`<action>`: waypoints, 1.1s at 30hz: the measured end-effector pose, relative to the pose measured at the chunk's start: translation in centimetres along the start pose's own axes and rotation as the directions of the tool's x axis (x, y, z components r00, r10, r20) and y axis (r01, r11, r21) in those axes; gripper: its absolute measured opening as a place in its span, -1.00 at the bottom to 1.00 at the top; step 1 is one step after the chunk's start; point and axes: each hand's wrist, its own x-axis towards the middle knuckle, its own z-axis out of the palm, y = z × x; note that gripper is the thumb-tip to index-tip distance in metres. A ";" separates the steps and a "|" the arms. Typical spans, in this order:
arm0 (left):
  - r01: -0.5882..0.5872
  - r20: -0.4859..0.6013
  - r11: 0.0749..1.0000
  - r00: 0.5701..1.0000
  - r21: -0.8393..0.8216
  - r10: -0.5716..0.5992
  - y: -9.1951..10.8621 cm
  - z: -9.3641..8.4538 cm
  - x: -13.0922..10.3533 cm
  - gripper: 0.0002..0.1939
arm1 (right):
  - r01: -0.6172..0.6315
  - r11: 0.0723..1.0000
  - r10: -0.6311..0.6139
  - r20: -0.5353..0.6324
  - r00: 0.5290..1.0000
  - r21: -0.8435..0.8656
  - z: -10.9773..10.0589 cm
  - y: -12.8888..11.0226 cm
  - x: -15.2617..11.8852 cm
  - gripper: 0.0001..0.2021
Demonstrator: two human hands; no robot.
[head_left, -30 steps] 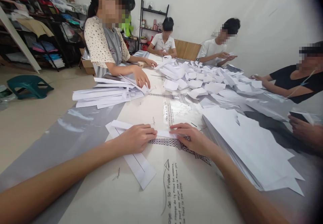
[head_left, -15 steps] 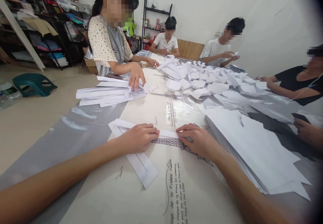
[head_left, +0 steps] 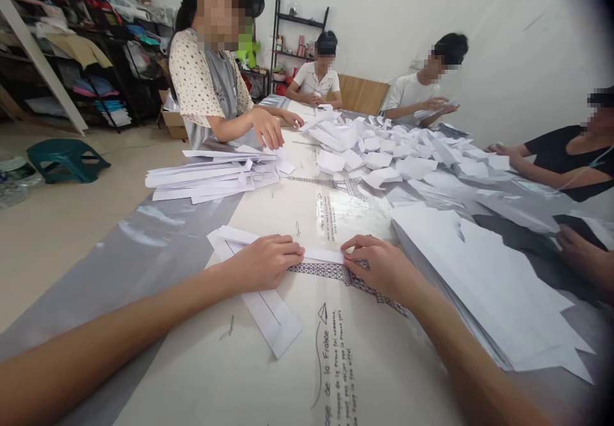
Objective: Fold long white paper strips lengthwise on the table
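Observation:
A folded white paper strip (head_left: 323, 255) lies across the printed table cover (head_left: 192, 362), over a tower drawing. My left hand (head_left: 263, 263) is closed on the strip, fingers and thumb pressed together near its middle. At the strip's right end my right hand (head_left: 371, 260) pinches it between thumb and fingertips. The strip's left part passes behind my left hand and meets another folded strip (head_left: 273, 320), which slants down toward me under my left wrist.
A stack of white sheets (head_left: 484, 279) lies at the right. Folded papers (head_left: 398, 148) are heaped farther back, and strips (head_left: 206, 176) are piled at the left. Several people sit or stand around the table. A green stool (head_left: 68, 159) stands on the floor.
My right fingertips have shifted slightly right along the strip. My left hand has hardly moved. The hand of the person at the left has lifted off the pile of strips.

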 end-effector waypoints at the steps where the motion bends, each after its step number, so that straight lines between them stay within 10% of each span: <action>1: 0.000 0.000 1.000 1.000 0.000 0.000 0.0 0.0 0.0 -0.65 | 0.004 1.000 -0.004 -0.002 1.000 -0.008 -0.1 0.0 0.0 -0.72; 13: -0.009 -0.039 1.000 0.999 -0.012 0.009 0.0 0.3 -0.2 -0.66 | 0.283 0.958 -0.288 -0.191 0.938 -0.053 1.6 -2.3 0.4 -0.81; 23: 0.207 -0.164 0.975 0.962 -0.079 -0.218 -0.5 1.5 -0.4 -0.78 | 0.290 0.957 -0.289 -0.154 0.945 -0.014 2.1 -1.9 1.3 -0.78; 33: 0.163 -0.209 0.986 0.965 0.021 -0.155 -0.7 1.4 -0.6 -0.74 | 0.183 0.974 -0.155 -0.197 0.968 0.133 1.8 -1.6 0.7 -0.78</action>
